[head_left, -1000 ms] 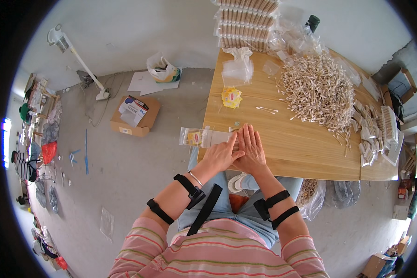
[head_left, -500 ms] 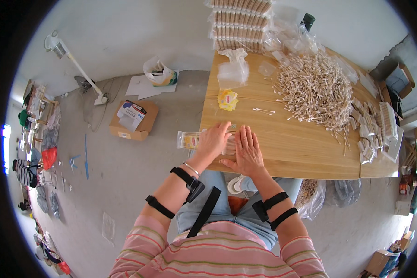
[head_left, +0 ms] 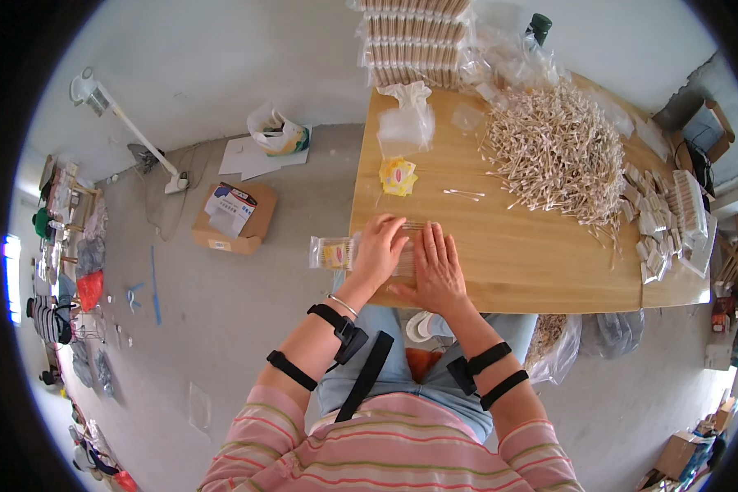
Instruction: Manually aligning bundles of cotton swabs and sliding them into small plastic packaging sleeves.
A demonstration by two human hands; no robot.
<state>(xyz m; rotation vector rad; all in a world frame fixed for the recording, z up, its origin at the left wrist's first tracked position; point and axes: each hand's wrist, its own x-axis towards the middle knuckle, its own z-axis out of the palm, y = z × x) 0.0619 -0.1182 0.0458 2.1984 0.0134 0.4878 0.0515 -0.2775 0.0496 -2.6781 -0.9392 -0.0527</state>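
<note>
At the table's near left edge, my left hand [head_left: 377, 252] rests palm down, its fingers bent and its thumb apart from them. My right hand [head_left: 438, 266] lies flat beside it, fingers stretched out and thumb pointing left. A row of cotton swabs [head_left: 406, 261] shows in the gap between the hands, partly covered by both. Left of my left hand, a clear packet of swabs with a yellow card [head_left: 334, 254] juts past the table edge. Whether this packet continues under my left hand is hidden. A few loose swabs [head_left: 465, 194] lie farther back.
Yellow cards [head_left: 398, 175] and clear bags [head_left: 406, 127] lie at the table's left. A large heap of cotton swabs [head_left: 553, 152] covers the far right, with white bundles [head_left: 658, 217] beside it. Filled packs [head_left: 414, 41] are stacked behind. A cardboard box [head_left: 250, 221] stands on the floor.
The view has shifted slightly. My left hand's fingers have changed pose a little, and thin swabs now show between the fingertips of both hands. My right hand stays flat in place.
</note>
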